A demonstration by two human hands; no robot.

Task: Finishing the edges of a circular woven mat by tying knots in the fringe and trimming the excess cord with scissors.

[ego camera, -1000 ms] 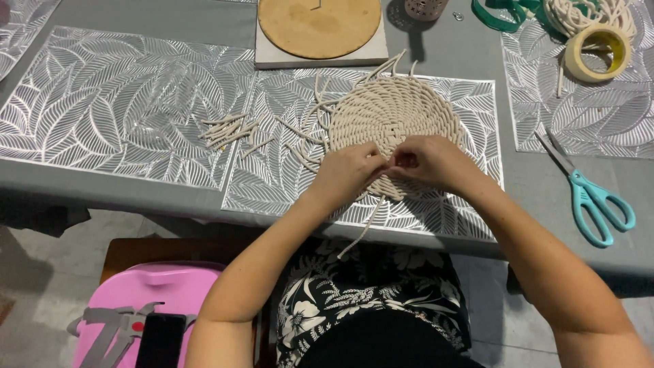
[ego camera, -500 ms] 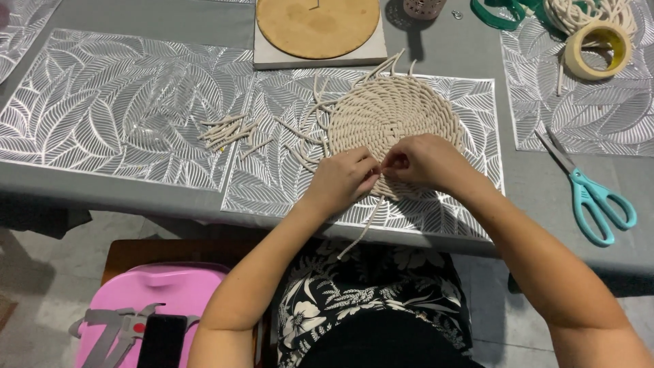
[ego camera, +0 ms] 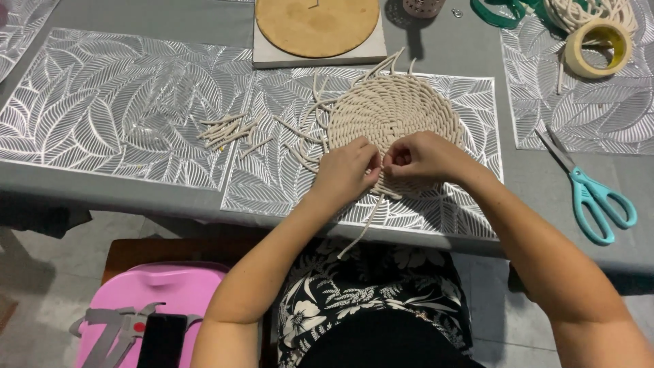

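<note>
Cream rope, coiled into a round flat mat (ego camera: 398, 123), lies on your silver leaf-patterned placemat (ego camera: 272, 170) on the grey worktop (ego camera: 204, 27). Your left hand (ego camera: 347, 170) and right hand (ego camera: 422, 158) each have their grip pinched on its near edge, where a loose cord end (ego camera: 361, 232) trails toward you. Teal-handled scissors (ego camera: 593, 197) lie well right.

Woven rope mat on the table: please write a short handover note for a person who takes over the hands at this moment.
Left hand: fingers pinched at the near edge of the round woven rope mat.
Right hand: pinched at the same spot, opposite the left.
Mat lies flat on a silver leaf-pattern placemat. One loose cord end hangs over the table edge.
Done: most of the disc is woven.
Left: loose ends stick out at the left and top rim.
Cut cord pieces lie to the left, scissors to the right.
</note>
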